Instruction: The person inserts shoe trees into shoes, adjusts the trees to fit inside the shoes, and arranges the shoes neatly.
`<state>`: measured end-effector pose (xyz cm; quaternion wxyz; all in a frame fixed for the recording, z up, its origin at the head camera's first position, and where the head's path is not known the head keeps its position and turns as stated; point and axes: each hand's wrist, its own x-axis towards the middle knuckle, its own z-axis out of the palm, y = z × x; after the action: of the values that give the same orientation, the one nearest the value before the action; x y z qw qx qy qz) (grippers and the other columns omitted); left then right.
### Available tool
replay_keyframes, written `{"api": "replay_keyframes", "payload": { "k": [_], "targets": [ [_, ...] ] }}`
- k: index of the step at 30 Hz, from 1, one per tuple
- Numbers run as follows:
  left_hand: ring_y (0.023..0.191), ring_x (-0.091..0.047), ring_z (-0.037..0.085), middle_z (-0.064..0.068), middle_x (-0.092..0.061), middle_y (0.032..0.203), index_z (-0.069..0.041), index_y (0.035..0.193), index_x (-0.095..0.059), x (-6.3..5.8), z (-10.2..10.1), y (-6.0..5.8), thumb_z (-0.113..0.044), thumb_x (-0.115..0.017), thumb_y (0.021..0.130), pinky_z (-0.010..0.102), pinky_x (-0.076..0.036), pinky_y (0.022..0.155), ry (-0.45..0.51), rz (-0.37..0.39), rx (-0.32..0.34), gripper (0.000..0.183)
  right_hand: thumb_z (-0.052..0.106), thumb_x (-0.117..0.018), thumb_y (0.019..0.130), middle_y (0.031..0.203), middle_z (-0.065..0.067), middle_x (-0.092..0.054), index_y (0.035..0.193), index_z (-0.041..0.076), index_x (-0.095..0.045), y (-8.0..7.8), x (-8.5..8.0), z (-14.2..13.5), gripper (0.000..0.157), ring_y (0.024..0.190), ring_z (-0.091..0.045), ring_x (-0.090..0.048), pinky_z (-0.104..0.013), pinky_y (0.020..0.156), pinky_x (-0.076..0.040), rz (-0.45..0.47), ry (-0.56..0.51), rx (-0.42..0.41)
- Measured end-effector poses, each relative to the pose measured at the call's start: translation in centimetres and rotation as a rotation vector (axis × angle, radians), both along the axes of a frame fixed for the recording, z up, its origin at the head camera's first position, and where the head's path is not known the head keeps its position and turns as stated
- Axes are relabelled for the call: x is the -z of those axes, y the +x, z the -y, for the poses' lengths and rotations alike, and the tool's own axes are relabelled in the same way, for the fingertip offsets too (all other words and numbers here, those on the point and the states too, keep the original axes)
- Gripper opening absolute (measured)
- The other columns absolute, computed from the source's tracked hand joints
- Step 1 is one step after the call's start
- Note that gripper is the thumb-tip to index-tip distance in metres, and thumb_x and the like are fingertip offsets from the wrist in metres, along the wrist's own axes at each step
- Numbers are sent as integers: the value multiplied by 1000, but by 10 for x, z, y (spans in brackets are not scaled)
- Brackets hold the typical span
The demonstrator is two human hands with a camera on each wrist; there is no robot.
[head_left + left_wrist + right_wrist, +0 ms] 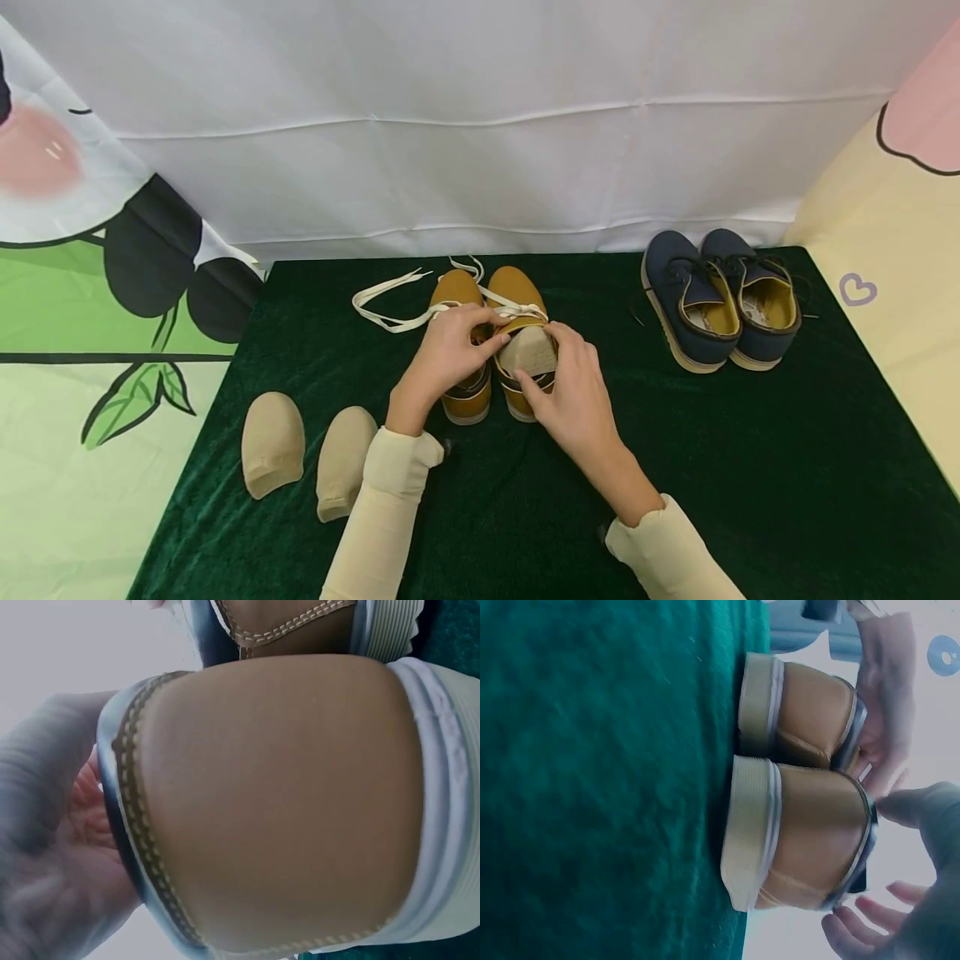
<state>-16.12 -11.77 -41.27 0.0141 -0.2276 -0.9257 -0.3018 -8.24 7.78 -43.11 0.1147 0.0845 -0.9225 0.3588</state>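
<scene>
Two mustard-yellow lace-up shoes stand side by side, toes away from me. In the right-hand shoe's (517,287) opening sits a beige shoe insert (528,352), its rough back end showing and its front hidden inside. My right hand (573,400) grips this insert, thumb at its back and fingers along its right side. With thumb and index finger, my left hand (453,346) pinches the same shoe's left opening edge, reaching across the left-hand shoe (459,287). In the left wrist view a tan heel (285,802) fills the middle; the right wrist view shows both heels (817,832).
Two more beige inserts (273,442) lie on the green cloth (712,483) at the left. A navy pair of shoes (693,308) stands at the back right. White laces (375,304) spread left of the mustard pair. A white curtain (480,167) hangs behind.
</scene>
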Motion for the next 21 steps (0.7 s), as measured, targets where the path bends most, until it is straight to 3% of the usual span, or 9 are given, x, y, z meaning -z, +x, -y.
{"api": "replay_keyframes", "payload": {
  "k": [7, 21],
  "targets": [
    [96, -69, 18, 2, -77, 110, -19, 115, -79, 3, 1, -1, -29, -73, 99, 40, -56, 85, 18, -14, 30, 20, 26, -80, 92, 138, -19, -48, 147, 5, -46, 4, 6, 9, 68, 122, -34, -54, -49, 100, -54, -88, 36, 59],
    [93, -68, 18, 1, -76, 109, -20, 115, -78, 4, 1, 0, -32, -71, 100, 40, -55, 83, 5, -27, 17, 20, 24, -82, 89, 133, -19, -48, 134, 7, -50, 0, -4, 20, 58, 114, -35, -52, -48, 92, -51, 47, 9, 136]
  ]
}}
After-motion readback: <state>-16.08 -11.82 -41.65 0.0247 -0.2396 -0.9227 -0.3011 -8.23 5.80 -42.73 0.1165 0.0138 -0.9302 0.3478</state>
